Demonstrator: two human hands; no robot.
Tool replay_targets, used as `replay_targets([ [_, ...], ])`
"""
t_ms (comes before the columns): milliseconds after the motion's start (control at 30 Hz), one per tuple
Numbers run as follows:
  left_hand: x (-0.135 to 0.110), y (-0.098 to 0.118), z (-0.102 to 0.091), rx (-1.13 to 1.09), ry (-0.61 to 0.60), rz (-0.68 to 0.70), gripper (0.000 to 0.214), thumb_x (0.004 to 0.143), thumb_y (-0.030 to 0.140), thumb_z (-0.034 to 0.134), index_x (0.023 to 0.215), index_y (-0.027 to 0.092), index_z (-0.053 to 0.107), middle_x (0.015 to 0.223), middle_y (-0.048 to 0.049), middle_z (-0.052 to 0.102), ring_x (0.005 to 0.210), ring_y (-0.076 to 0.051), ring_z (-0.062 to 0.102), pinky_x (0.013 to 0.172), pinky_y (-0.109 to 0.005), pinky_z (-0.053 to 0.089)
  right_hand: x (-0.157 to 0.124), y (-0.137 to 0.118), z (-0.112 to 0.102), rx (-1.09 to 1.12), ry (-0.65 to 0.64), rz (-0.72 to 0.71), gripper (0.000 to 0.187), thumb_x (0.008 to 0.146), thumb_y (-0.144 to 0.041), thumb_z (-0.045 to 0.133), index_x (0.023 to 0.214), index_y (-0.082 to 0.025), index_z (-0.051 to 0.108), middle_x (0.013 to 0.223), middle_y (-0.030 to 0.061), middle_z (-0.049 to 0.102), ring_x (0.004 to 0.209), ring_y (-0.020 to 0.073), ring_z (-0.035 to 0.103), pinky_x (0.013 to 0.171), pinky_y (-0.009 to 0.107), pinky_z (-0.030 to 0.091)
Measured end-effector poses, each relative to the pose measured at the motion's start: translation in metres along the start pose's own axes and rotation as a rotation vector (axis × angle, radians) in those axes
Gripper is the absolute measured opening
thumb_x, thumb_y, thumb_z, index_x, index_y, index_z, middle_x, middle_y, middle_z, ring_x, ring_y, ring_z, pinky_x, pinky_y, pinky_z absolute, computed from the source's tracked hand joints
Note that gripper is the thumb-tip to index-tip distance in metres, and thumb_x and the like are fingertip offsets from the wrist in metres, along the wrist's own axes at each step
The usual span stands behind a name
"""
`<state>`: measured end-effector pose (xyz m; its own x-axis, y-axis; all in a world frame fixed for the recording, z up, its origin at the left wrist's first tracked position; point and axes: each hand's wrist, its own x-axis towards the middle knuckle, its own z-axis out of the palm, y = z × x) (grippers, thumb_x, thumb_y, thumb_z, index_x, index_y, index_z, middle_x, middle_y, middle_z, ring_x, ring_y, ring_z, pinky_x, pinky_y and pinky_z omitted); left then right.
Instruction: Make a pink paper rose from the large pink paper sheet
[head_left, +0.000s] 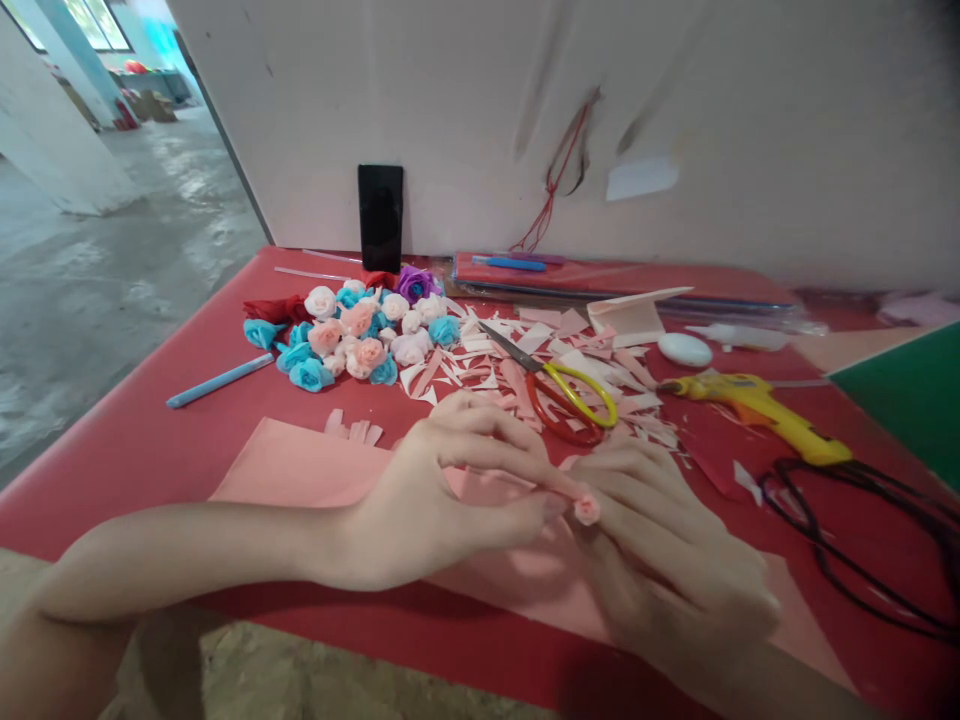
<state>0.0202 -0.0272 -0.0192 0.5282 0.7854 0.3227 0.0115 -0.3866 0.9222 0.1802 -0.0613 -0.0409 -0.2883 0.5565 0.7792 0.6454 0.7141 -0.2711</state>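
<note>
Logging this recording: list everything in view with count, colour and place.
Table: one, red, across the middle
Small rose: one, pink, front centre
Flowers: many, white, blue, peach, red, purple, heaped left
Scraps: many, pink and white, centre
Scissors: one, red and yellow handles, over scraps
Sheet: at least one, pink, table front
Glue gun: one, yellow, right side
Cable: one, black, right edge
Panel: one, whitish, back
Phone: one, black, leaning on panel
String: one bundle, red, on panel
Pens: two, blue, left and back
Oval object: one, white, right of scraps
Bottle: one, whitish, back right
Board: one, green, right edge
Left hand: one, bare, index fingertip at rose
Right hand: one, bare, at rose
</note>
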Motion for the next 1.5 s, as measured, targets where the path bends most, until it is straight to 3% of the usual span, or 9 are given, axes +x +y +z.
replay_targets([
  [400, 0.003, -0.004, 0.001, 0.190, 0.040, 0.155, 0.006, 0.069, 0.015, 0.068, 0.073, 0.011, 0.071, 0.071, -0.0020, 0.062, 0.071, -0.011, 0.052, 0.079, -0.027, 0.041, 0.001, -0.001, -0.003, -0.078, -0.026, -0.022, 0.019, 0.075, 0.000, 0.053, 0.070, -0.019, 0.053, 0.060, 0.0023, 0.064, 0.056, 0.0152, 0.053, 0.057, 0.035, 0.043],
  [767, 0.004, -0.015, 0.004, 0.126, 0.111, 0.276, 0.010, 0.071, 0.017, 0.067, 0.070, 0.008, 0.071, 0.066, -0.0046, 0.060, 0.068, -0.012, 0.050, 0.075, -0.028, 0.042, 0.001, 0.000, -0.001, -0.024, -0.032, 0.005, 0.023, 0.071, 0.004, 0.052, 0.066, -0.018, 0.050, 0.054, 0.0017, 0.058, 0.054, 0.0156, 0.051, 0.055, 0.035, 0.043],
  [967, 0.002, -0.018, 0.006, 0.020, 0.114, 0.218, 0.006, 0.070, 0.015, 0.067, 0.070, 0.011, 0.071, 0.068, -0.0031, 0.058, 0.069, -0.011, 0.049, 0.079, -0.029, 0.041, 0.003, -0.007, 0.000, 0.089, -0.047, 0.110, 0.020, 0.076, -0.001, 0.051, 0.068, -0.020, 0.053, 0.052, -0.0005, 0.056, 0.052, 0.0149, 0.051, 0.051, 0.031, 0.044],
  [1167, 0.001, -0.015, 0.005, -0.098, 0.097, 0.074, 0.006, 0.069, 0.014, 0.068, 0.068, 0.018, 0.072, 0.069, 0.0002, 0.053, 0.071, -0.011, 0.049, 0.078, -0.029, 0.041, -0.001, -0.010, 0.001, 0.024, 0.005, 0.309, 0.010, 0.082, -0.020, 0.053, 0.090, -0.023, 0.058, 0.069, -0.0001, 0.066, 0.058, 0.0153, 0.059, 0.054, 0.028, 0.048],
  [1500, 0.000, -0.013, 0.006, -0.250, 0.091, -0.105, 0.009, 0.065, 0.012, 0.070, 0.068, 0.020, 0.072, 0.064, 0.0013, 0.051, 0.066, -0.010, 0.046, 0.068, -0.027, 0.041, 0.000, -0.011, -0.001, 0.075, 0.028, 0.341, 0.010, 0.077, -0.015, 0.058, 0.073, -0.024, 0.057, 0.056, -0.0021, 0.061, 0.051, 0.0141, 0.058, 0.046, 0.025, 0.048],
])
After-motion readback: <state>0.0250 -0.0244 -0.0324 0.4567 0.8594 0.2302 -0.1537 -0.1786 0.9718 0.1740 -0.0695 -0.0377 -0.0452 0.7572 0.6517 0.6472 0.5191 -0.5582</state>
